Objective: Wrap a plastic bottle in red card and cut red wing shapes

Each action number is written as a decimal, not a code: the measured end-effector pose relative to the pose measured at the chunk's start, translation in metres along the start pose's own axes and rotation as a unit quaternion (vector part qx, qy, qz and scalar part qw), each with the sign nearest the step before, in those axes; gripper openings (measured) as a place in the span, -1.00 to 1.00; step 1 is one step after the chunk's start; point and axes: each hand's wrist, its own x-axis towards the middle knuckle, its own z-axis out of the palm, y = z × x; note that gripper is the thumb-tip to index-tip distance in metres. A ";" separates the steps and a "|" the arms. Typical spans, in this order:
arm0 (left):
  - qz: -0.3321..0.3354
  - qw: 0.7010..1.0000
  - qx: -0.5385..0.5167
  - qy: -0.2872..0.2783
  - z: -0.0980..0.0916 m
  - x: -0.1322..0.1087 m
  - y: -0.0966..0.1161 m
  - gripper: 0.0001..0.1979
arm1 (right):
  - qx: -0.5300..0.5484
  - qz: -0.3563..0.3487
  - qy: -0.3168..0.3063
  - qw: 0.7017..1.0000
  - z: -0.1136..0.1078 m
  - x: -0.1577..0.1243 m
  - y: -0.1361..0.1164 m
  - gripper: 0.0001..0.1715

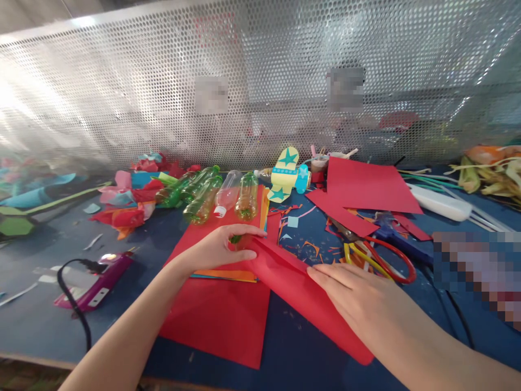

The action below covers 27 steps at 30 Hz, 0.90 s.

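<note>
I had left hand [217, 247] near centre, thumb and fingers clamped around far-left end of rolled red paper sheet [303, 297], small green piece [235, 239] between them. Right hand [358, 293]: fingers together, laid on sheet's right side; thumb hidden, couldn't tell if pinching. Sheet slanted over dark-blue tabletop [285, 353], left end above flat red paper stack [220, 320]. Green plastic bottles [203, 202] lay far; red-and-yellow-handled scissors [402, 252] lay right.

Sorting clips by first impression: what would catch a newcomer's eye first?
Probably the curled red sheet, front and centre, left hand and right hand on it. Further back, green and clear bottles lie side by side; star-decorated yellow paper stands out to their right.
</note>
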 end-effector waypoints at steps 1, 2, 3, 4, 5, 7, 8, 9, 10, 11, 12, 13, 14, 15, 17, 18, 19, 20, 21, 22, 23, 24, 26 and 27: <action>0.003 1.000 -0.001 0.001 0.000 0.000 0.000 -0.61 | 0.003 0.001 -0.004 1.000 0.000 0.000 0.000 -0.28; 0.009 1.000 -0.002 0.000 0.000 0.000 -0.001 -0.61 | 0.004 0.001 -0.006 1.000 0.000 -0.001 0.001 -0.29; 0.017 1.000 -0.002 -0.002 -0.001 0.000 -0.002 -0.61 | 0.004 0.002 -0.006 1.000 0.000 -0.001 0.001 -0.30; 0.027 1.000 -0.001 -0.004 -0.001 0.000 -0.002 -0.63 | 0.004 0.004 -0.006 1.000 -0.001 0.000 0.001 -0.31; 0.036 0.999 0.001 -0.007 -0.001 0.000 -0.003 -0.64 | 0.005 0.006 -0.003 1.000 -0.002 0.000 0.001 -0.33; 0.050 0.999 0.004 -0.012 -0.002 0.000 -0.005 -0.66 | 0.012 0.017 0.017 1.000 -0.005 0.002 0.001 -0.39; 0.054 0.998 0.005 -0.012 -0.002 0.000 -0.005 -0.67 | 0.018 0.026 0.032 0.999 -0.006 0.003 0.000 -0.44; 0.057 0.998 0.006 -0.010 -0.002 0.000 -0.005 -0.67 | 0.025 0.035 0.046 0.998 -0.008 0.004 -0.001 -0.50; 0.059 0.998 0.007 -0.008 -0.001 0.000 -0.005 -0.67 | 0.030 0.045 0.059 0.997 -0.009 0.004 -0.002 -0.56; 0.062 0.998 0.007 -0.005 -0.001 0.001 -0.004 -0.67 | 0.035 0.053 0.066 0.996 -0.010 0.005 -0.003 -0.61; 0.067 0.998 0.006 -0.002 0.000 0.001 -0.004 -0.68 | 0.038 0.058 0.068 0.995 -0.010 0.005 -0.004 -0.66; 0.074 0.997 0.002 0.000 0.000 0.001 -0.003 -0.70 | 0.038 0.060 0.068 0.995 -0.010 0.005 -0.005 -0.68; 0.083 0.997 -0.004 0.001 0.001 0.002 -0.003 -0.73 | 0.036 0.061 0.067 0.995 -0.010 0.005 -0.006 -0.70; 0.092 0.996 -0.013 0.001 0.001 0.002 -0.004 -0.75 | 0.032 0.059 0.066 0.996 -0.009 0.005 -0.006 -0.71; 0.106 0.994 -0.027 0.002 0.001 0.004 -0.005 -0.79 | 0.024 0.056 0.068 0.996 -0.008 0.005 -0.006 -0.72; 0.108 0.994 -0.031 0.003 0.001 0.005 -0.006 -0.79 | 0.019 0.056 0.069 0.996 -0.007 0.005 -0.006 -0.73; 0.109 0.993 -0.032 0.004 0.001 0.005 -0.007 -0.80 | 0.015 0.055 0.070 0.996 -0.006 0.005 -0.006 -0.73; 0.111 0.993 -0.029 0.006 0.001 0.005 -0.007 -0.80 | 0.011 0.055 0.071 0.996 -0.006 0.005 -0.007 -0.73; 0.114 0.993 -0.020 0.007 0.000 0.005 -0.007 -0.80 | 0.007 0.055 0.074 0.996 -0.006 0.005 -0.008 -0.73; 0.116 0.993 -0.005 0.007 0.000 0.004 -0.005 -0.81 | 0.004 0.054 0.076 0.996 -0.006 0.005 -0.009 -0.73; 0.119 0.993 0.019 0.007 0.000 0.002 -0.002 -0.81 | 0.001 0.054 0.077 0.996 -0.006 0.005 -0.011 -0.73; 0.124 0.991 0.050 0.010 0.000 -0.001 0.003 -0.82 | -0.003 0.053 0.077 0.996 -0.006 0.005 -0.012 -0.73; 0.134 0.983 0.124 0.020 0.002 -0.007 0.015 -0.82 | -0.015 0.050 0.079 0.995 -0.005 0.004 -0.015 -0.73; 0.141 0.977 0.159 0.027 0.004 -0.010 0.022 -0.80 | -0.022 0.047 0.081 0.995 -0.004 0.004 -0.016 -0.73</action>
